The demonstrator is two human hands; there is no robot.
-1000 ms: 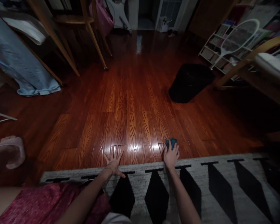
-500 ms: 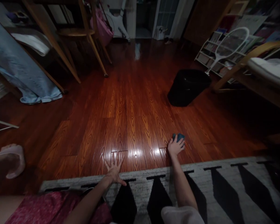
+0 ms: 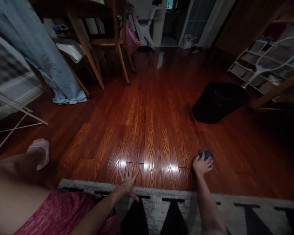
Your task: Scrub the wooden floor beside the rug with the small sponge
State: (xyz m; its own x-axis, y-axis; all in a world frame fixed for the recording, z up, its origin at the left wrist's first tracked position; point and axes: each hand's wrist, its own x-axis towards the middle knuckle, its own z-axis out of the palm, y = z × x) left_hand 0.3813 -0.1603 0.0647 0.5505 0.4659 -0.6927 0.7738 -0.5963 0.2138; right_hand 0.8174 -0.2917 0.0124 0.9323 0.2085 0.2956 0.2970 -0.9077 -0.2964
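My right hand presses down on a crumpled dark teal cloth against the glossy reddish-brown wooden floor. The cloth shows only past the fingertips; the rest is under the hand. My left hand rests with spread fingers where the floor meets the grey-and-black patterned rug. Its fingertips lie on the planks and nothing is in it. A ring shows on one of its fingers.
Ahead of my right hand stands a black bin. A wooden chair and hanging jeans are at upper left. My slippered foot is near a white metal frame. A white racket leans by a bookshelf at right.
The view has turned left, so the floor, bin and both hands appear farther right. My right hand stays on the cloth and my left hand stays spread.
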